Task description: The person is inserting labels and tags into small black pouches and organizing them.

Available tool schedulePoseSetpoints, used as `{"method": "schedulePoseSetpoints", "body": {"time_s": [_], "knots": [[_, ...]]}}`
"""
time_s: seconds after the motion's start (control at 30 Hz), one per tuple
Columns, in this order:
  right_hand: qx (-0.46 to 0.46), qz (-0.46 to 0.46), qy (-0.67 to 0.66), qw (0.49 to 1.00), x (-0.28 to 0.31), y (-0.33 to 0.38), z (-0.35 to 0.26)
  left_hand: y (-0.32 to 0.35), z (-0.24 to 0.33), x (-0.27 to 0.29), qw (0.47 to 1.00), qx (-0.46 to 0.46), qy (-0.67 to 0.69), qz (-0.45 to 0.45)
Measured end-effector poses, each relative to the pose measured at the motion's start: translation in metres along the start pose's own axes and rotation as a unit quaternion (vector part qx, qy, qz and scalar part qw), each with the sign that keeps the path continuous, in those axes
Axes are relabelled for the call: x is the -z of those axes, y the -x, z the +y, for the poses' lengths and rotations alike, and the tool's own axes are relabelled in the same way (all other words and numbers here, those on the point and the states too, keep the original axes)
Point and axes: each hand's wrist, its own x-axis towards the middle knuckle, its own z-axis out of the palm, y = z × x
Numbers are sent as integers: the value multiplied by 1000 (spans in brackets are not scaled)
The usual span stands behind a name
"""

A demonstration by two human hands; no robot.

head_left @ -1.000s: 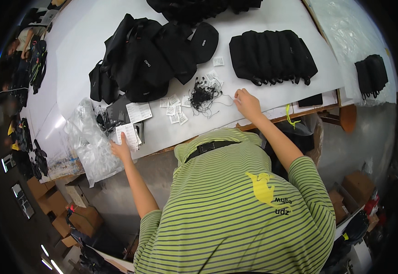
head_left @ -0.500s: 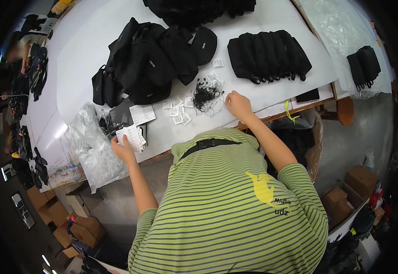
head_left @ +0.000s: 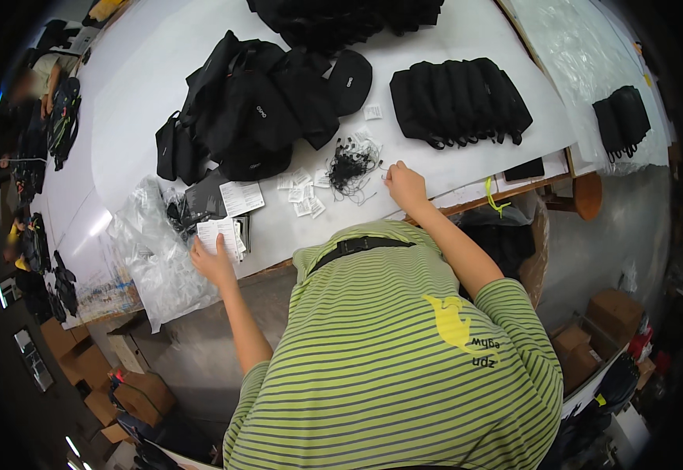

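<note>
At the table's near edge, my left hand (head_left: pixel 213 262) grips a white printed card (head_left: pixel 218 230), its thumb over the face of it. Under and beside this card is a stack of dark-edged cards (head_left: pixel 243 233). Another white card (head_left: pixel 242 198) lies just beyond, partly over a dark card (head_left: pixel 207 196). My right hand (head_left: pixel 406 188) is closed in a pinch by the table edge, right of a tangle of black hang-tag strings (head_left: pixel 351 168). What its fingertips hold is too small to make out. Several small white packets (head_left: pixel 302 193) lie between the hands.
Black bags (head_left: pixel 255 110) are heaped at the back left, with more black fabric (head_left: pixel 341 19) behind. A row of black pouches (head_left: pixel 460 102) lies at the right. Clear plastic (head_left: pixel 161 254) hangs over the left front edge. A wooden stool (head_left: pixel 588 196) stands at the right.
The white card in my left hand has turned slightly and lies flatter over the stack. My right hand has shifted a little, still pinched by the strings.
</note>
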Motion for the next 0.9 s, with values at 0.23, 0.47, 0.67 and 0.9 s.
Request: {"method": "schedulePoseSetpoints", "body": {"time_s": [0.23,0.47,0.67,0.9], "knots": [[-24,-41,-306,951,39,-4,-15,-6,32,26,995,22,-84,40],[-91,-117,-531,834,91,5,-46,-22,29,34,994,20,-104,-22],[-61,-135,-583,799,129,18,-89,-33,40,49,919,77,290,-258],[54,-80,-563,821,151,26,-140,13,215,128,781,-18,495,-381]]}}
